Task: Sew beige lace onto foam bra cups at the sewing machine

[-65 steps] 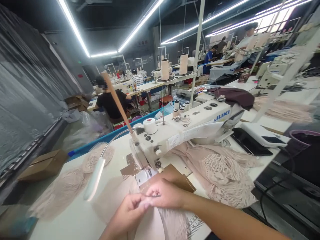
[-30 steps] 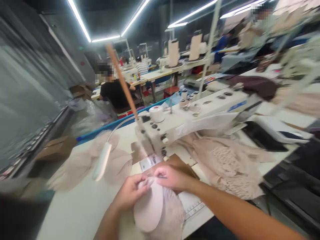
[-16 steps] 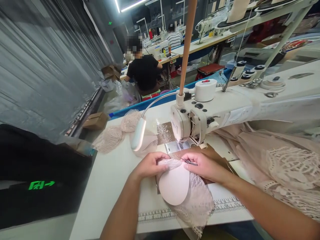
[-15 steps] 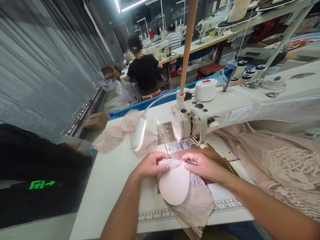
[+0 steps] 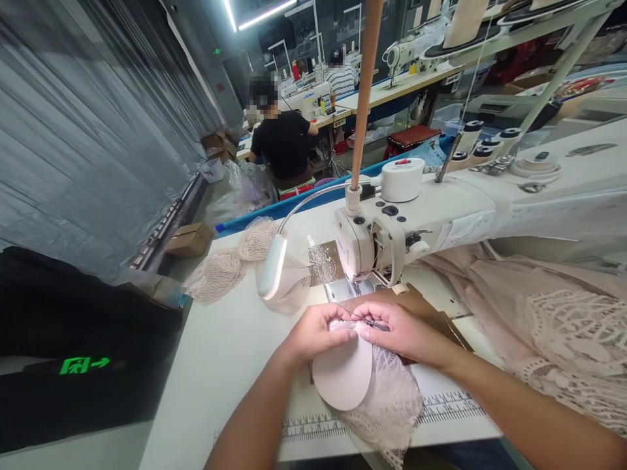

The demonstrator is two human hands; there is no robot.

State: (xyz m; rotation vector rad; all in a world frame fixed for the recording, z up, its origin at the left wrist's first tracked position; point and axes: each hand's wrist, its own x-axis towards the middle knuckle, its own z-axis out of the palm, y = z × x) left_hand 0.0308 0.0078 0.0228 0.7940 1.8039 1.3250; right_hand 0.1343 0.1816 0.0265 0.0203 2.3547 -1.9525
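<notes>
A pale pink moulded bra cup [image 5: 343, 380] and beige lace fabric [image 5: 394, 398] lie together on the sewing table, just in front of the sewing machine [image 5: 353, 245]. My left hand [image 5: 321, 334] pinches the lace at the cup's upper edge between thumb and fingers. Close beside it, my right hand [image 5: 399, 329] is closed around a slim dark metal tool [image 5: 377, 324] whose thin tip points left. Whether that tool is tweezers or small scissors, I cannot tell. My right thumb presses at the lace edge too. The fingers partly hide the lace's top edge.
A lamp [image 5: 272, 267] on a bendable neck glows left of the needle area. Lace pieces [image 5: 215, 274] lie at the table's far left; more lace fabric [image 5: 578, 326] is heaped at right. A printed ruler [image 5: 313, 427] runs along the front edge. A person [image 5: 281, 143] sits ahead.
My left hand has moved right along the lace edge, and its thumb now nearly meets my right thumb. The right hand stays near its place with the tool.
</notes>
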